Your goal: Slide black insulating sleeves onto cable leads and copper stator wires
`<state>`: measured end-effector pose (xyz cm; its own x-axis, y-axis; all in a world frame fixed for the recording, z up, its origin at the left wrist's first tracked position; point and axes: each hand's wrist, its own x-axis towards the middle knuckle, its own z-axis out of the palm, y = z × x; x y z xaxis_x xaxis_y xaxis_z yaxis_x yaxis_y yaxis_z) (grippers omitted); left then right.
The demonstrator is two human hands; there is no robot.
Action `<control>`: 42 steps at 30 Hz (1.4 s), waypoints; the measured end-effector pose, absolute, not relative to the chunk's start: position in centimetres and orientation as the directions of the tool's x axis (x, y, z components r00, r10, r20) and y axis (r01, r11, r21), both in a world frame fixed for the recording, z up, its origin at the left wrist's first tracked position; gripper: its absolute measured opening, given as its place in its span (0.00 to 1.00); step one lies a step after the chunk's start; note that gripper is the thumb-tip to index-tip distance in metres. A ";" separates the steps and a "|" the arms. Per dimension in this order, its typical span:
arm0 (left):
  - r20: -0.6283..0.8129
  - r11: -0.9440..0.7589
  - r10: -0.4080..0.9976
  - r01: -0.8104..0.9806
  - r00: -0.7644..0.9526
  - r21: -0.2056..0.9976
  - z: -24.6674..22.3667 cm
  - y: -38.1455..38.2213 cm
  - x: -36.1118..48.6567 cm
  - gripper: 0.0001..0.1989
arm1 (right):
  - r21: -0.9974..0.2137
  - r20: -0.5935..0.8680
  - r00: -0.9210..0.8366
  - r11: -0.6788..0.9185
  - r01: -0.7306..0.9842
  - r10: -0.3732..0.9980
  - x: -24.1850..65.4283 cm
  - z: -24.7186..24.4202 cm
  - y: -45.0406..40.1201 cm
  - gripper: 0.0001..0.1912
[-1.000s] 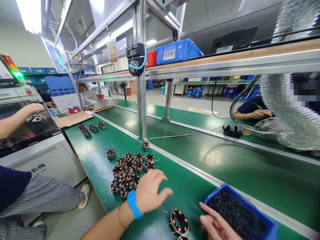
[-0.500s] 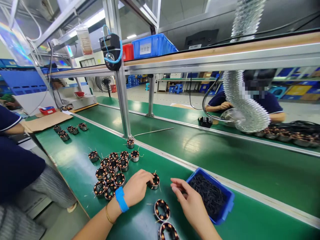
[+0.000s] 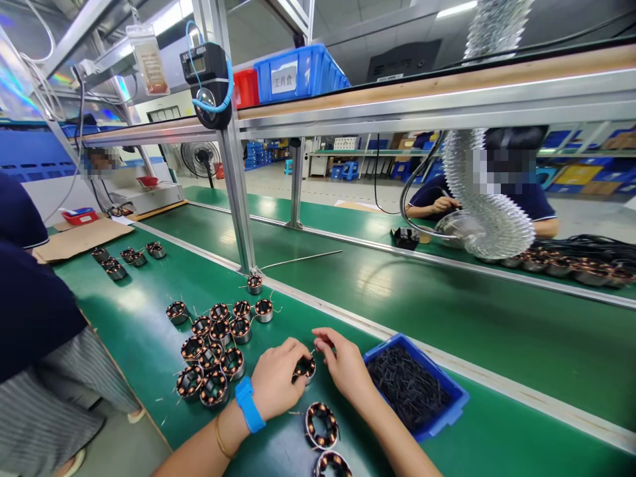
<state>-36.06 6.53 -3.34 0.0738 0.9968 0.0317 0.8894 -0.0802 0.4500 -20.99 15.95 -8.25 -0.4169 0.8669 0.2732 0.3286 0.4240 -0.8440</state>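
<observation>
My left hand (image 3: 281,377), with a blue band at the wrist, grips a copper-wound motor stator (image 3: 304,371) on the green bench. Its thumb and fingers are closed on the stator's near side and partly cover it. Just right of the stator, my right hand (image 3: 342,361) has its thumb and fingertips pinched together beside a thin lead wire. What the pinch holds is too small to make out. Closer to me lie two more stators, one whole ring (image 3: 322,425) and one cut off by the frame's lower edge (image 3: 332,465).
Several stators (image 3: 218,331) cluster to the left, with more (image 3: 132,257) farther off. A blue bin (image 3: 460,401) of short black tubes stands right of my right forearm. A metal post (image 3: 236,199) rises behind. Co-workers stand at left and sit across the bench.
My right hand has moved left from beside the blue bin to the stator, and its fingers have come together. My left hand has closed further round the stator. The view has shifted slightly.
</observation>
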 end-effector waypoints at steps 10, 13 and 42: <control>0.019 -0.082 0.996 0.866 0.084 0.494 -3.5 6.5 -36.3 0.16 | -0.783 0.293 -0.454 0.484 0.390 0.841 -20.6 -8.3 15.8 0.14; 0.010 -0.076 0.997 0.863 0.082 0.500 -3.4 6.5 -36.5 0.17 | -0.765 0.305 -0.478 0.511 0.393 0.824 -20.8 -8.3 15.6 0.13; 0.021 -0.300 0.944 0.828 0.330 0.474 -3.6 4.8 -36.7 0.21 | 0.039 0.102 -0.395 0.394 0.918 0.913 -10.7 -3.3 15.6 0.10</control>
